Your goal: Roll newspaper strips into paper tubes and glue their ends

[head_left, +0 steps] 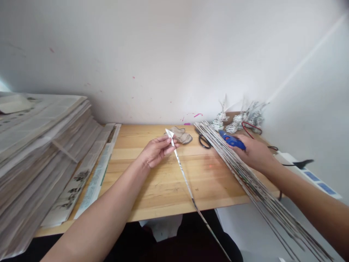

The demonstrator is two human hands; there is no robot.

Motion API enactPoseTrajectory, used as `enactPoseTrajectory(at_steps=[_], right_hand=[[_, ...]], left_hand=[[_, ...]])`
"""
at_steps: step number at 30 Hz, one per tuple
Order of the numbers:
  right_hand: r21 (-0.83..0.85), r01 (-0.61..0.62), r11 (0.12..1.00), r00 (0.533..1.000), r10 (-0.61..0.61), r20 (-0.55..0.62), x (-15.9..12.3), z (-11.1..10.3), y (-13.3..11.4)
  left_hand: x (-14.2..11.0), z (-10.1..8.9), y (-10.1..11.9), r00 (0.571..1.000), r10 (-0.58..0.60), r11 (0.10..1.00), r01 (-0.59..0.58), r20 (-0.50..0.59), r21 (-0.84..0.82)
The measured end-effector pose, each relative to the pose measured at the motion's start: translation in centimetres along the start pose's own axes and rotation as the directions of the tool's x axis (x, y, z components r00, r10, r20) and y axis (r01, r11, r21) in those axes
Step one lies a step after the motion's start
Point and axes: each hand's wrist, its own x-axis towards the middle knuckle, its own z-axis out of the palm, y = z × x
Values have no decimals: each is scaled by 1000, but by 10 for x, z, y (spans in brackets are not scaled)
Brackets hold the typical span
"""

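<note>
Between the thumb and fingers of my left hand is the upper end of a long rolled newspaper tube. A flat pointed paper flap tops the tube, which slants down past the table's front edge. My right hand is wrapped round a blue glue gun, its nozzle pointing left. Under the glue gun lies a bundle of thin rolled newspaper tubes, hanging over the front edge. Behind my left fingers rests a grey-brown cloth. Black-handled scissors sit partly beneath the bundle.
A tall stack of newspapers fills the left side, with loose paper strips beside it. Woven paper figures stand at the back right, near a red cable. A white power strip is at the right edge. A wall closes the back.
</note>
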Motion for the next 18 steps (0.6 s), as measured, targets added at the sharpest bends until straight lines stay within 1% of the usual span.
enactPoseTrajectory(at_steps=[2, 4, 6, 8, 11, 14, 16, 18], right_hand=[[-87, -28, 996, 999, 31, 27, -5, 11, 27], [-164, -110, 980, 993, 116, 25, -13, 20, 52], [-210, -168, 963, 982, 183, 54, -21, 28, 71], [-239, -181, 954, 975, 205, 82, -30, 35, 85], [-280, -174, 944, 973, 209, 100, -39, 43, 95], [-310, -142, 940, 972, 192, 135, -43, 46, 97], [-343, -127, 931, 970, 188, 152, -43, 42, 94], [-388, -135, 912, 972, 199, 129, -40, 34, 86]], left_hand=[[0, 0, 0, 1000, -3, 1000, 3, -10, 3], [1, -1, 0, 1000, -3, 1000, 3, -14, 5], [2, -3, -1, 1000, 5, 1000, -5, -9, 7], [3, -4, -2, 1000, 9, 1000, -9, -1, 10], [4, -7, -3, 1000, 2, 1000, -2, -5, 15], [5, -8, -4, 1000, 0, 1000, 0, -5, 8], [5, -8, -4, 1000, 3, 1000, -3, -3, 1], [5, -8, -4, 1000, 5, 1000, -5, -3, -1]])
